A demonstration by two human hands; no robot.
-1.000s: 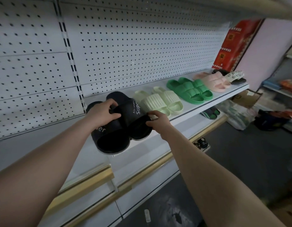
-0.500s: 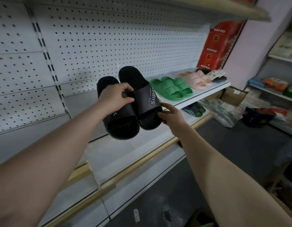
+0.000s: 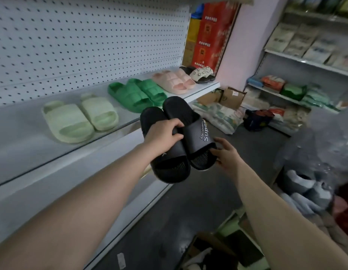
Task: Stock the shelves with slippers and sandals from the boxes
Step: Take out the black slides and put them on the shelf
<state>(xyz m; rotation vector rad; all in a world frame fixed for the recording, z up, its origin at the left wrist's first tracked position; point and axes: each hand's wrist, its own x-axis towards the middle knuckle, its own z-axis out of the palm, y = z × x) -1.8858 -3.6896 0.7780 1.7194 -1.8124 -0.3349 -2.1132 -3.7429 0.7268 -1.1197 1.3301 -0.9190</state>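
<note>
Out past the front edge of the shelf (image 3: 23, 145), we hold the black slippers (image 3: 196, 131) up in the air. Our left hand (image 3: 161, 133) grips both of them. Our right hand (image 3: 225, 152) is wide, its fingers touching one slipper's side. Four pairs sit on the shelf: pale green slippers (image 3: 79, 117), green slippers (image 3: 138, 92), pink slippers (image 3: 173, 79) and pearl sandals (image 3: 200, 74). The black pair still needs a spot, and the box (image 3: 208, 250) by our feet seems to hold more. A second ago the black pair lay on the shelf beside the pale green pair; now we have lifted it off.
</note>
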